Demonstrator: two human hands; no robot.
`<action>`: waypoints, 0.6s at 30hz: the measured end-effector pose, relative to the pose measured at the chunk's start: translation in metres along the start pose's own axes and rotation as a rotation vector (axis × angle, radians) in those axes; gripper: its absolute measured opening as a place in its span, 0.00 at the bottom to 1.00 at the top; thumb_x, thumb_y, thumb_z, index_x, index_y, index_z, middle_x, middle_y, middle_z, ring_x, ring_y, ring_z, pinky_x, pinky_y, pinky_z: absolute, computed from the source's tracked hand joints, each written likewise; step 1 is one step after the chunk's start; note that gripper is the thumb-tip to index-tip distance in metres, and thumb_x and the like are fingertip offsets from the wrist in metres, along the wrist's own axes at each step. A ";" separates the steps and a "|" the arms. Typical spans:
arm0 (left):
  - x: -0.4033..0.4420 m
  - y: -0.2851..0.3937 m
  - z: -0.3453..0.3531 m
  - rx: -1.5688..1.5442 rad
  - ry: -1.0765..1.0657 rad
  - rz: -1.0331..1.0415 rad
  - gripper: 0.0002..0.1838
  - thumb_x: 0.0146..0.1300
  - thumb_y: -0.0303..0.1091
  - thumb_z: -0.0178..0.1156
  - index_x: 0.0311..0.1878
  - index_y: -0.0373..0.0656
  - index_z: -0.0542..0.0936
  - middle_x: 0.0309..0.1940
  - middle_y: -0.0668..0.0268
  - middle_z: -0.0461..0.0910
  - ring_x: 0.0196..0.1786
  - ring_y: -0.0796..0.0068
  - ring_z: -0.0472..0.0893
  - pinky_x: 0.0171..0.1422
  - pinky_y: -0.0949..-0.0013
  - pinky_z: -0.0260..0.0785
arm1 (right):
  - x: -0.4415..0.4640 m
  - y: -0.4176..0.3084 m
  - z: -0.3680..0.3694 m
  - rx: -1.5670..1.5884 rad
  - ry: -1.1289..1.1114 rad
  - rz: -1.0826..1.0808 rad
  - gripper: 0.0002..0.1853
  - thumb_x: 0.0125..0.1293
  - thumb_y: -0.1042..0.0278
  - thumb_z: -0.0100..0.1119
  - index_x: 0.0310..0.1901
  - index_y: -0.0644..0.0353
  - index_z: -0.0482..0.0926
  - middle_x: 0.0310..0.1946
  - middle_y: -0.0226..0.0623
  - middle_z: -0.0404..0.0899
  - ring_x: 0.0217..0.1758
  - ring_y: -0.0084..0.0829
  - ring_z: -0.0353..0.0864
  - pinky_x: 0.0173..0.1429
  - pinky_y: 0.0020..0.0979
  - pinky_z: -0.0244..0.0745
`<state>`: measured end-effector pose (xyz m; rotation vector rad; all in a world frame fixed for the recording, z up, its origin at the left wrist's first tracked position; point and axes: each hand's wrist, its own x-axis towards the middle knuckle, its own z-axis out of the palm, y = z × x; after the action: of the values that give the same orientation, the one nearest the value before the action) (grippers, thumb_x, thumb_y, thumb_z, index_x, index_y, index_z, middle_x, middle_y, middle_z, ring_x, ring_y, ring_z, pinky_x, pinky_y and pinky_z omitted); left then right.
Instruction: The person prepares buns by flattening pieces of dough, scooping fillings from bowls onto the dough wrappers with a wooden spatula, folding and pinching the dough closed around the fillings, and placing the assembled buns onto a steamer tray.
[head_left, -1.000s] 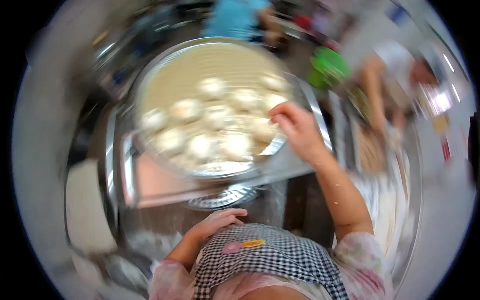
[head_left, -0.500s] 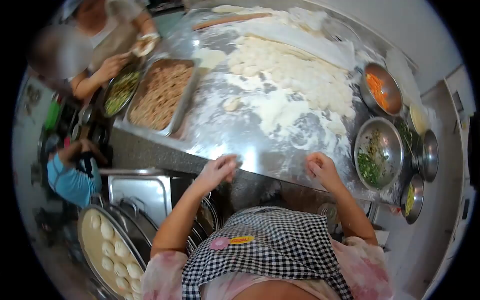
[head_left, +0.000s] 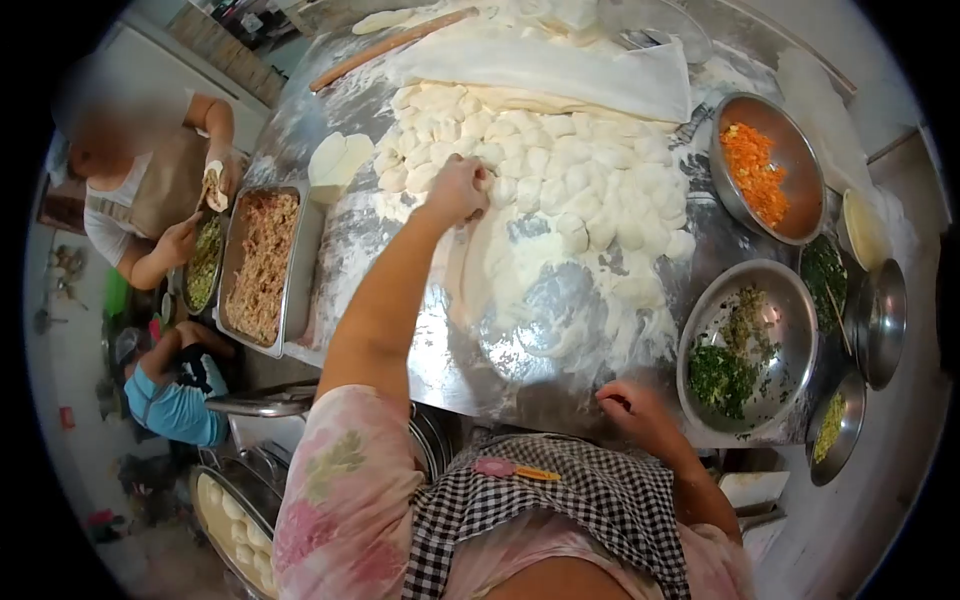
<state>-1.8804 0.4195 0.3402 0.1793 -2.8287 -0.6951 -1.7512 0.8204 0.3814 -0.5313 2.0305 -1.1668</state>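
Observation:
My left hand (head_left: 462, 190) reaches across the floured metal table (head_left: 440, 370) to the near edge of a spread of small dough pieces (head_left: 540, 170). Its fingers are bent together against the dough, and whatever they may hold is hidden. Close to the table's front edge, my right hand (head_left: 640, 412) is loosely curled with nothing visible in it. Beside it stands a steel bowl (head_left: 690, 390) with chopped greens (head_left: 722, 382). A white cloth (head_left: 600, 80) and a folded dough sheet lie behind the pieces.
A meat filling tray (head_left: 300, 290) and flat dough wrappers (head_left: 338, 160) are on the left, a rolling pin (head_left: 390, 48) behind. Bowls, one with chopped carrot (head_left: 755, 175), line the right. A co-worker (head_left: 150, 200) holds a filled wrapper at the left; another person (head_left: 180, 400) is lower.
My left hand has moved forward from the front edge to the dough pieces. My right hand stays near the edge. The view has shifted closer over the table.

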 end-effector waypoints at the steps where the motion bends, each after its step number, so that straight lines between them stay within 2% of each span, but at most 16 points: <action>1: -0.002 0.002 -0.019 -0.050 -0.112 -0.076 0.12 0.47 0.28 0.61 0.38 0.39 0.76 0.31 0.57 0.74 0.32 0.60 0.76 0.37 0.62 0.69 | 0.006 -0.003 -0.002 -0.012 -0.054 0.018 0.11 0.62 0.68 0.53 0.41 0.65 0.77 0.35 0.42 0.79 0.38 0.32 0.77 0.45 0.30 0.71; 5: -0.082 0.022 -0.081 -0.024 0.027 -0.095 0.12 0.47 0.24 0.61 0.38 0.39 0.76 0.35 0.58 0.73 0.30 0.65 0.76 0.34 0.66 0.69 | 0.029 -0.001 0.003 0.014 -0.150 -0.009 0.11 0.62 0.68 0.53 0.41 0.66 0.77 0.35 0.43 0.78 0.38 0.34 0.77 0.44 0.31 0.71; 7: -0.151 0.023 -0.083 0.015 0.044 -0.043 0.13 0.47 0.23 0.61 0.39 0.40 0.76 0.36 0.58 0.73 0.31 0.65 0.76 0.36 0.66 0.70 | 0.045 0.004 0.006 -0.042 -0.183 -0.022 0.11 0.62 0.68 0.53 0.41 0.66 0.77 0.34 0.43 0.78 0.36 0.34 0.77 0.42 0.32 0.71; 8: -0.186 0.015 -0.073 -0.008 0.038 -0.009 0.13 0.48 0.23 0.61 0.40 0.41 0.76 0.36 0.58 0.73 0.32 0.64 0.77 0.37 0.65 0.70 | 0.052 0.003 0.009 -0.044 -0.183 -0.050 0.10 0.62 0.70 0.53 0.41 0.66 0.77 0.33 0.41 0.78 0.35 0.31 0.76 0.41 0.29 0.70; 10: -0.246 -0.013 -0.042 0.014 -0.221 -0.144 0.14 0.48 0.27 0.64 0.41 0.43 0.77 0.36 0.58 0.73 0.43 0.59 0.75 0.46 0.60 0.69 | 0.059 0.000 0.016 -0.051 -0.179 -0.095 0.08 0.62 0.73 0.53 0.41 0.65 0.77 0.31 0.36 0.78 0.33 0.24 0.75 0.38 0.25 0.69; 12: -0.260 -0.003 -0.050 0.107 -0.087 -0.098 0.17 0.55 0.40 0.62 0.45 0.42 0.78 0.45 0.62 0.78 0.52 0.59 0.73 0.58 0.58 0.63 | 0.061 -0.016 0.024 -0.030 -0.177 -0.101 0.08 0.61 0.73 0.54 0.41 0.66 0.77 0.30 0.39 0.78 0.31 0.28 0.75 0.37 0.27 0.70; 14: -0.249 0.002 -0.044 0.099 0.085 -0.022 0.19 0.51 0.33 0.64 0.48 0.44 0.77 0.48 0.59 0.75 0.56 0.54 0.70 0.58 0.59 0.65 | 0.059 -0.027 0.031 -0.032 -0.158 -0.077 0.09 0.60 0.73 0.54 0.41 0.66 0.77 0.30 0.41 0.78 0.31 0.30 0.76 0.37 0.28 0.70; 16: -0.243 -0.001 -0.032 0.058 0.143 0.042 0.19 0.53 0.31 0.63 0.50 0.44 0.76 0.51 0.57 0.74 0.58 0.54 0.69 0.61 0.58 0.64 | 0.054 -0.034 0.034 -0.066 -0.152 -0.031 0.09 0.60 0.73 0.54 0.41 0.66 0.77 0.30 0.40 0.78 0.31 0.28 0.75 0.37 0.27 0.70; 18: -0.247 -0.016 -0.009 0.004 0.077 0.102 0.17 0.59 0.33 0.58 0.52 0.43 0.76 0.53 0.54 0.74 0.59 0.57 0.70 0.64 0.58 0.61 | 0.050 -0.036 0.039 -0.076 -0.168 -0.008 0.07 0.61 0.75 0.53 0.40 0.65 0.77 0.32 0.36 0.78 0.33 0.25 0.75 0.38 0.25 0.69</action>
<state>-1.6381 0.4434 0.2940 0.0599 -2.7443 -0.6467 -1.7546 0.7478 0.3806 -0.6531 1.9351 -1.0168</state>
